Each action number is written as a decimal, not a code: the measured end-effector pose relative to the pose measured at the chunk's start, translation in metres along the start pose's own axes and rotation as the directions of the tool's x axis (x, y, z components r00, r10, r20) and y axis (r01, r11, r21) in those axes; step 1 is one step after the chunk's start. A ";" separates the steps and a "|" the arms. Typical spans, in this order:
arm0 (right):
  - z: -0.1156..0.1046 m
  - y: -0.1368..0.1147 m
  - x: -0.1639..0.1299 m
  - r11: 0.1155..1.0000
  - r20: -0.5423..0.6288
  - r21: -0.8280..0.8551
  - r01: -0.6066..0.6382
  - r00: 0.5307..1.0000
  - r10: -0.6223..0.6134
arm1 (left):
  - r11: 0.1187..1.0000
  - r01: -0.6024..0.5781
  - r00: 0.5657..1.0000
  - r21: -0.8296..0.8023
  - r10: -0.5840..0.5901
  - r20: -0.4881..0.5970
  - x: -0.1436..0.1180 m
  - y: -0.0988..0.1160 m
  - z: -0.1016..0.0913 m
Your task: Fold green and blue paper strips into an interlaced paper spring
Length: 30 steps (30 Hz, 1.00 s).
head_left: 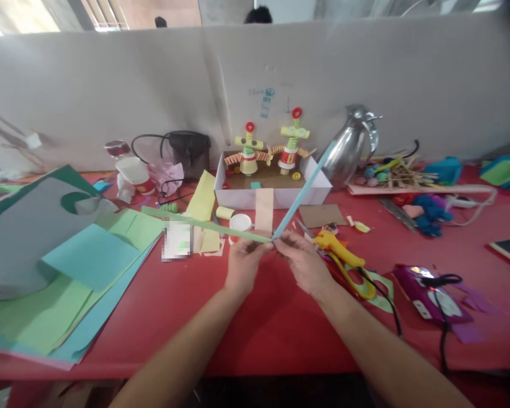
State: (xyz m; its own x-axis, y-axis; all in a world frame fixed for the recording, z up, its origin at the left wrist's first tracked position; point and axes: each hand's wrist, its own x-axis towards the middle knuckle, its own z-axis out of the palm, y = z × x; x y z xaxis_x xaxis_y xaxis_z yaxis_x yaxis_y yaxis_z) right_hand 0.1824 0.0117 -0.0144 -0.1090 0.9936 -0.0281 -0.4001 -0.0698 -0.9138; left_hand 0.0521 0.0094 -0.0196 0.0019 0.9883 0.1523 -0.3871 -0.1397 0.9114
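Note:
My left hand (245,262) pinches one end of a long green paper strip (204,225), which stretches away to the left. My right hand (300,258) pinches the lower end of a blue paper strip (304,191) that slants up to the right. The two ends meet between my fingertips, forming a V above the red table. Just behind my hands are a white paper cup (240,222) and an upright pale pink paper piece (264,211). Near my right hand lies a yellow glue gun (339,248).
Two paper-cup figures (249,158) stand in a white box (238,198), with a metal jug (351,147) to its right. Coloured paper sheets (89,255) cover the left side. A purple device (431,294) with a black cable and yellow-handled scissors (357,283) lie right.

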 end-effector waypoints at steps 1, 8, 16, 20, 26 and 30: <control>0.001 0.000 0.000 0.999 -0.003 -0.032 0.025 1.000 -0.025 | 1.000 0.001 1.000 0.005 -0.001 -0.010 0.000 -0.001 0.000; 0.000 0.000 0.004 0.983 -0.051 -0.171 0.069 0.996 -0.078 | 0.988 0.145 0.987 -0.054 -0.141 0.070 0.008 0.004 -0.007; 0.001 -0.003 0.003 0.996 -0.032 -0.084 -0.020 0.999 0.017 | 0.888 0.416 0.909 -0.198 -0.412 0.059 0.017 0.014 -0.017; 0.002 -0.003 0.003 0.997 -0.030 -0.081 -0.012 0.999 0.009 | 0.867 0.458 0.888 -0.197 -0.454 0.071 0.017 0.014 -0.019; 0.003 -0.001 0.003 0.999 -0.021 -0.043 0.002 1.000 -0.003 | 0.877 0.436 0.900 -0.204 -0.417 0.129 0.017 0.014 -0.019; 0.004 -0.003 0.003 0.999 -0.046 -0.033 -0.018 0.999 0.016 | 0.870 0.453 0.891 -0.196 -0.436 0.128 0.018 0.010 -0.021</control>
State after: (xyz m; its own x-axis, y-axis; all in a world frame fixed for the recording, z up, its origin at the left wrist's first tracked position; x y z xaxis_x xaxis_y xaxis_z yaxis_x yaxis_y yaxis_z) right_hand 0.1797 0.0143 -0.0106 -0.0736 0.9954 -0.0615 -0.3675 -0.0844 -0.9262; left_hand 0.0288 0.0272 -0.0157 0.2882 0.9337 -0.2126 -0.5164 0.3385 0.7866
